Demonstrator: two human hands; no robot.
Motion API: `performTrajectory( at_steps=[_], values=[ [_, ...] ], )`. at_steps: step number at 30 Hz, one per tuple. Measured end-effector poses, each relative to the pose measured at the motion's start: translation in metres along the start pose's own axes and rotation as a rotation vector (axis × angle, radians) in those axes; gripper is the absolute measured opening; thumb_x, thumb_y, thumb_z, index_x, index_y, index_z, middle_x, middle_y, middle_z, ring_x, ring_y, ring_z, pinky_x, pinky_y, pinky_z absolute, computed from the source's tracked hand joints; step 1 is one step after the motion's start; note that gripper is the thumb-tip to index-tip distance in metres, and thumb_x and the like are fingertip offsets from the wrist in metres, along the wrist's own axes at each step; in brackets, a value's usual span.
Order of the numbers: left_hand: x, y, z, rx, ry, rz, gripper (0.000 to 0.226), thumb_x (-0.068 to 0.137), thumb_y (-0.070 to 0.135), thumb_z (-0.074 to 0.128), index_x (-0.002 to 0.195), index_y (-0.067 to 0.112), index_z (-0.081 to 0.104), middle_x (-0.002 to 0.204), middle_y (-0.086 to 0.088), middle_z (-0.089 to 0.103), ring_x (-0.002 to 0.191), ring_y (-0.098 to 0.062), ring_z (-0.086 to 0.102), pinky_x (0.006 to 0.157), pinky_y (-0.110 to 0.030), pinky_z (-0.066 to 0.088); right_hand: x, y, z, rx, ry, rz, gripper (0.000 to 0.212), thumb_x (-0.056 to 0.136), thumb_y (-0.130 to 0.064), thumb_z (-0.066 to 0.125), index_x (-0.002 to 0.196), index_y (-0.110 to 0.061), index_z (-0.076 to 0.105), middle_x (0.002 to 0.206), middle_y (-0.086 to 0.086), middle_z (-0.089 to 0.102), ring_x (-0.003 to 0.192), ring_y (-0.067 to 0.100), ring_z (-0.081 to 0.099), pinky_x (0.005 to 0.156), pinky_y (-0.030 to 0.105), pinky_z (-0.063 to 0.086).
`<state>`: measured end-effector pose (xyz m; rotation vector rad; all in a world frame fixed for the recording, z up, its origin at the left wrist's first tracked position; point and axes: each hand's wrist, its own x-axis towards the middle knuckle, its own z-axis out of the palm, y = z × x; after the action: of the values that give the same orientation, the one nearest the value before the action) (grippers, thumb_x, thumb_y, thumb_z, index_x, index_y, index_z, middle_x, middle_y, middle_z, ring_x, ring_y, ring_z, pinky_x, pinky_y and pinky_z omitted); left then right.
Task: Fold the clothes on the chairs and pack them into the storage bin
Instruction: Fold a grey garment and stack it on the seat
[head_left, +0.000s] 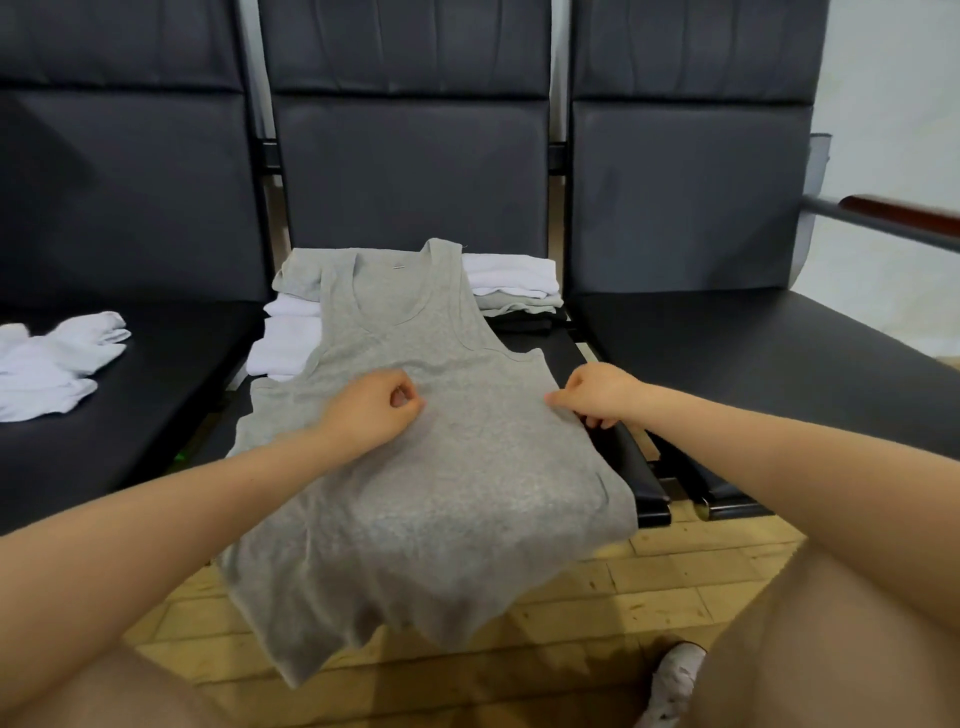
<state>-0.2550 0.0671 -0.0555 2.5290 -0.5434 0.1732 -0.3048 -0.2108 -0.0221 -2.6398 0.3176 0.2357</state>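
A wooden floor (644, 587) of pale yellowish blocks runs under the seats. A white shoe (672, 680) stands on it, low and to the right. Above the floor, at the right edge, a white wall (893, 104) rises behind a dark wooden armrest (904, 213) on a grey metal bar.

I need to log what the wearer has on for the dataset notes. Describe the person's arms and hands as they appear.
Both arms are bare from the frame's edge to the wrist: no sleeves in view. The left hand and the right hand wear no gloves, and no watch, bracelet or ring shows on either. No markings are visible on either forearm.
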Motion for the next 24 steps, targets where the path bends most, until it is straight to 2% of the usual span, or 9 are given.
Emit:
performTrajectory(
  at_steps=[2,4,6,7,10,13,16,19,24],
  values=[
    [0.010,-0.017,-0.010,0.004,0.084,-0.071,0.014,0.088,0.026,0.058,0.086,0.014,0.064,0.082,-0.003,0.063,0.080,-0.022,0.059,0.067,-0.032,0.044,0.023,-0.008,0.004,-0.032,0.112,-0.040,0.039,0.088,-0.042,0.058,0.067,-0.010,0.050,0.067,0.005,0.054,0.063,0.023,0.056,0.055,0.029,0.046],
    [0.017,-0.042,-0.023,0.073,0.242,-0.143,0.014,0.086,0.025,0.056,0.091,0.015,0.065,0.091,-0.005,0.061,0.090,-0.025,0.057,0.070,-0.034,0.044,0.044,-0.018,0.009,-0.054,0.166,-0.063,0.036,0.087,-0.040,0.058,0.067,-0.014,0.043,0.070,0.002,0.048,0.074,0.024,0.053,0.052,0.029,0.035],
    [0.019,-0.064,-0.034,0.169,0.350,-0.273,0.027,0.088,0.025,0.056,0.111,0.012,0.061,0.109,-0.013,0.056,0.104,-0.031,0.051,0.079,-0.040,0.043,0.060,-0.027,0.015,-0.067,0.186,-0.052,0.029,0.087,-0.038,0.057,0.093,-0.010,0.052,0.093,0.005,0.053,0.093,0.026,0.054,0.063,0.030,0.038],
    [0.019,-0.075,-0.040,0.189,0.356,-0.373,0.034,0.089,0.027,0.056,0.119,0.010,0.057,0.118,-0.016,0.051,0.111,-0.034,0.046,0.083,-0.042,0.042,0.068,-0.031,0.018,-0.092,0.192,-0.041,0.039,0.087,-0.039,0.057,0.110,-0.008,0.052,0.108,0.009,0.053,0.103,0.028,0.053,0.071,0.031,0.042],
    [0.020,-0.106,-0.052,0.188,0.222,-0.580,0.046,0.089,0.040,0.055,0.122,0.007,0.054,0.123,-0.019,0.048,0.117,-0.037,0.043,0.091,-0.044,0.040,0.084,-0.042,0.025,-0.249,0.279,-0.063,0.056,0.087,-0.044,0.057,0.129,-0.009,0.045,0.130,0.016,0.045,0.120,0.033,0.044,0.093,0.041,0.044],
    [0.015,-0.126,-0.055,0.292,0.102,-0.411,0.032,0.091,0.040,0.052,0.096,0.010,0.058,0.100,-0.014,0.061,0.095,-0.030,0.054,0.075,-0.038,0.043,0.096,-0.050,0.028,-0.494,0.380,-0.201,0.042,0.092,-0.040,0.050,0.123,-0.013,0.051,0.125,0.012,0.048,0.117,0.030,0.044,0.088,0.040,0.039],
    [0.013,-0.128,-0.053,0.282,0.171,-0.347,0.024,0.096,0.030,0.048,0.088,0.008,0.052,0.090,-0.013,0.062,0.078,-0.027,0.054,0.065,-0.037,0.041,0.107,-0.058,0.030,-0.577,0.313,-0.303,0.023,0.094,-0.027,0.046,0.108,-0.012,0.058,0.111,0.008,0.054,0.102,0.028,0.053,0.071,0.033,0.039],
    [0.016,-0.127,-0.057,0.193,0.321,-0.397,0.022,0.096,0.026,0.047,0.088,0.006,0.051,0.088,-0.010,0.058,0.080,-0.028,0.054,0.065,-0.036,0.039,0.113,-0.065,0.028,-0.551,0.261,-0.282,0.016,0.089,-0.021,0.051,0.101,-0.013,0.058,0.096,0.004,0.049,0.087,0.025,0.053,0.064,0.031,0.038],
    [0.019,-0.133,-0.057,0.270,0.323,-0.441,0.023,0.089,0.033,0.054,0.092,0.011,0.058,0.097,-0.009,0.056,0.094,-0.029,0.052,0.075,-0.038,0.043,0.120,-0.069,0.029,-0.381,0.318,-0.310,0.017,0.087,-0.025,0.050,0.099,-0.015,0.059,0.096,0.002,0.059,0.086,0.023,0.056,0.066,0.032,0.045]
  ],
)
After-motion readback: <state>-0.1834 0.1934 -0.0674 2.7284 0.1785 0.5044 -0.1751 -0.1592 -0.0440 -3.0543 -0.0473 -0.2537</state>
